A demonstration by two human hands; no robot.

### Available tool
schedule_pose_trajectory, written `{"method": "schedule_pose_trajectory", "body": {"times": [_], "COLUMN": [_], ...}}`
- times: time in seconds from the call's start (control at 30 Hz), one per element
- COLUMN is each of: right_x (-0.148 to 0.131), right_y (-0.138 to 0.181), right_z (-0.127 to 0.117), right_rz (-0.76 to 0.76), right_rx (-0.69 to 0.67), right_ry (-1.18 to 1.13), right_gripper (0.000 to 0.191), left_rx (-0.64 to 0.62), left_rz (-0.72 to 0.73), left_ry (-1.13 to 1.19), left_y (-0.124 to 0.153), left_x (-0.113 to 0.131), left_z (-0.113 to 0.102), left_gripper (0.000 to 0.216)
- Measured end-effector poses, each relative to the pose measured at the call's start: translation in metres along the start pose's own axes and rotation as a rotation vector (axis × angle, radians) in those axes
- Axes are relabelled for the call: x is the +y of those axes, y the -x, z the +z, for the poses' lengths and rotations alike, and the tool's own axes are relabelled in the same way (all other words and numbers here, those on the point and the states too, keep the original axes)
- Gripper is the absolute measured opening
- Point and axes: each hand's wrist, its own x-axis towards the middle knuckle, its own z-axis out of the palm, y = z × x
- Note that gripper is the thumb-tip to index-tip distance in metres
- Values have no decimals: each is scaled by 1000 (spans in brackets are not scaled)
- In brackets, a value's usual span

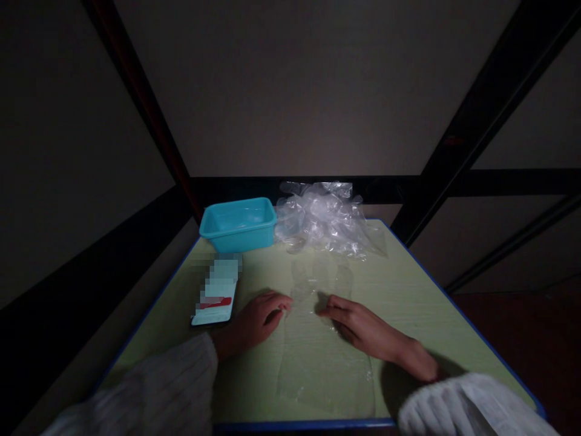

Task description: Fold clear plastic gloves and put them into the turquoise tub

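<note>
A clear disposable plastic glove (pixel 327 369) lies flat on the table, its finger end pointing away from me and its wide cuff near the front edge. My left hand (pixel 261 318) pinches the glove's left edge, thumb and fingers closed together. On the glove's right half, my right hand (pixel 358 324) has its fingers folded in a pinch on the thin film; the exact grip is hard to make out. Beyond the hands, a loose heap of similar clear plastic gloves (pixel 322 218) is piled at the back of the table.
A turquoise plastic basket (pixel 242 238) stands at the back left, beside the heap. In front of it a phone (pixel 220 290) with a lit screen lies near my left wrist. The pale green table (pixel 426 339) has a blue rim, and a wall rises behind it.
</note>
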Motion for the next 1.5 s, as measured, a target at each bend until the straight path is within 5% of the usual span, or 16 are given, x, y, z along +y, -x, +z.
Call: {"method": "schedule_pose_trajectory", "body": {"times": [0.4, 0.67, 0.87, 1.5], "right_x": [-4, 2, 3, 5], "right_y": [15, 69, 93, 80], "right_z": [-24, -10, -7, -12], "right_rz": [-138, -300, -378, -486], "right_rx": [85, 232, 335, 193], "right_ry": [-93, 429, 549, 483], "right_gripper": [36, 31, 45, 35], "left_rx": [22, 23, 23, 10], "left_rz": [-99, -93, -77, -85], "left_ry": [95, 104, 112, 110], "left_y": [-3, -3, -2, -3], "left_x": [-1, -1, -5, -3], "left_z": [0, -1, 1, -1], "left_gripper": [22, 21, 19, 17]}}
